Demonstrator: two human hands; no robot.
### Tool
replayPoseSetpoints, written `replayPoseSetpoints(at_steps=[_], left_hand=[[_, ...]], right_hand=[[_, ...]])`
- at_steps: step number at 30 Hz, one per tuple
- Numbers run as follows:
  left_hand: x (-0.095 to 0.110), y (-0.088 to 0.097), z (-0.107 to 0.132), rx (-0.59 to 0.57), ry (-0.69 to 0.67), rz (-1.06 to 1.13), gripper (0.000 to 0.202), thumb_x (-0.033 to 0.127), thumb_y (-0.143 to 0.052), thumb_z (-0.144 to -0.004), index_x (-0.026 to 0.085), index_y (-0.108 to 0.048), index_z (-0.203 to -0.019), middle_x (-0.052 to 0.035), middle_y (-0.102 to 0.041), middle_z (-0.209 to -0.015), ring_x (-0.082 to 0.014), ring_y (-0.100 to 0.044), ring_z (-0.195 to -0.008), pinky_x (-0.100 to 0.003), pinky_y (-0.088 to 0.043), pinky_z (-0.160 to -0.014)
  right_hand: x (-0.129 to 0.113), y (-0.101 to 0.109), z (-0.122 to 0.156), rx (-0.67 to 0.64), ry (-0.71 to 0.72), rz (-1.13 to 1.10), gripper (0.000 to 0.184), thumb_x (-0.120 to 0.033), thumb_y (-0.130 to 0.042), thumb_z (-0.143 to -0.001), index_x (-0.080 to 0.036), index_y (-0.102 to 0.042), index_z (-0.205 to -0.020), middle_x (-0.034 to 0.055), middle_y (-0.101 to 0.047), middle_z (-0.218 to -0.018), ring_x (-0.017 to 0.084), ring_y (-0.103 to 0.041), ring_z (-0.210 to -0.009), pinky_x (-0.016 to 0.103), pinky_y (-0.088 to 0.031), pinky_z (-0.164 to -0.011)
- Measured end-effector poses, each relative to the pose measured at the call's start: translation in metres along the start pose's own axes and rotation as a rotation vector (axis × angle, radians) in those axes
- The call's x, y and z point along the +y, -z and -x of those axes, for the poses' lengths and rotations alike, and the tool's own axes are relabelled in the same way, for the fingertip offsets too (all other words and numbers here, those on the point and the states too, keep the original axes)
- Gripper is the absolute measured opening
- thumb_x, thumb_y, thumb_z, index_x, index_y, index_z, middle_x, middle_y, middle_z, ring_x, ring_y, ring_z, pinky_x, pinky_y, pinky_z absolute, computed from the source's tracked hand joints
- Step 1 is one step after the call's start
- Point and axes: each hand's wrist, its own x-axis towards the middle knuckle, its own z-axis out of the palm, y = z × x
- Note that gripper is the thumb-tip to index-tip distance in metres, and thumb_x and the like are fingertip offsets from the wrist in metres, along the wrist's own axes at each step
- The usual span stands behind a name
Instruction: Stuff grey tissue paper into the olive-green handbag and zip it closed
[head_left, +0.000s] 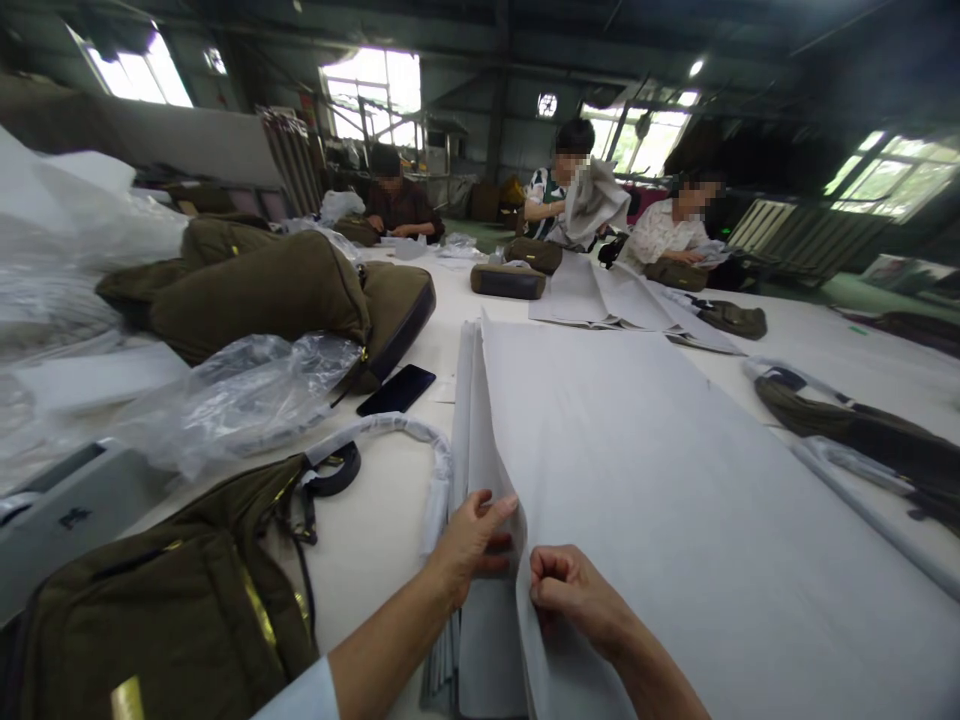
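White table [375, 530], hands [471, 540] [571, 592] pinching paper [675, 480], fingertips hidden

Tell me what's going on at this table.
A person is working a stack of large white paper sheets on a long white table. Both hands pinch the near edge of the top sheet, the left hand at its raised corner, the right hand beside it. An olive bag lies at the near left; a black phone and crumpled plastic wrap lie farther back. At the far end, three other people handle similar bags and paper.

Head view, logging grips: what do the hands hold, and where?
The left hand and right hand pinch the top paper sheet at its near left edge.
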Motion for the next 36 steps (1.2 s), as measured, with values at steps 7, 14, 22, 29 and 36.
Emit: replayPoseSetpoints(at_steps=[7, 14, 22, 29, 36], left_hand=[[-0.012, -0.009, 0.009, 0.089, -0.037, -0.084, 0.059, 0.056, -0.046, -0.082, 0.019, -0.036, -0.127, -0.0134, -0.049, -0.128, -0.0218, -0.060, -0.089, -0.029, -0.049, -0.061], [-0.019, -0.006, -0.002, 0.176, -0.241, -0.235, 0.038, 0.026, -0.055, -0.077, 0.012, -0.053, -0.112, -0.0123, -0.063, -0.112, -0.0241, -0.058, -0.104, -0.034, -0.043, -0.093], [-0.038, -0.012, 0.006, 0.189, -0.445, -0.656, 0.062, 0.028, -0.043, -0.085, 0.004, -0.029, -0.140, -0.0204, -0.040, -0.140, -0.0287, -0.040, -0.129, -0.038, -0.030, -0.107], [-0.040, -0.006, 0.007, 0.156, -0.380, -0.638, 0.071, 0.037, -0.046, -0.082, 0.002, -0.026, -0.141, -0.0186, -0.034, -0.145, -0.0260, -0.033, -0.134, -0.037, -0.024, -0.112], [-0.037, 0.011, 0.002, 0.147, -0.323, -0.456, 0.058, 0.039, -0.042, -0.083, 0.008, -0.043, -0.132, -0.0142, -0.052, -0.132, -0.0244, -0.047, -0.123, -0.034, -0.033, -0.106]], right_hand=[[0.017, 0.002, -0.002, 0.048, -0.094, -0.092, 0.010, -0.023, -0.055, -0.051, -0.015, -0.051, -0.055, -0.0023, -0.053, -0.043, 0.009, -0.047, -0.034, 0.019, -0.033, -0.037], [0.020, 0.007, -0.005, 0.043, -0.097, 0.096, 0.012, -0.025, -0.055, -0.058, -0.014, -0.053, -0.062, 0.0005, -0.057, -0.051, 0.010, -0.050, -0.043, 0.020, -0.038, -0.041], [-0.023, -0.008, -0.039, 0.329, 0.120, 0.334, 0.035, -0.051, -0.060, -0.072, -0.016, -0.053, -0.071, -0.0006, -0.053, -0.060, 0.011, -0.048, -0.053, 0.022, -0.038, -0.044], [-0.016, 0.000, -0.068, 0.141, 0.079, 0.115, 0.048, -0.062, -0.063, -0.064, -0.016, -0.047, -0.064, -0.0037, -0.045, -0.055, 0.008, -0.041, -0.050, 0.023, -0.035, -0.051], [-0.004, 0.003, -0.073, 0.048, 0.003, -0.009, 0.053, -0.063, -0.069, -0.055, -0.016, -0.047, -0.067, -0.0034, -0.045, -0.060, 0.008, -0.044, -0.055, 0.028, -0.044, -0.064]])
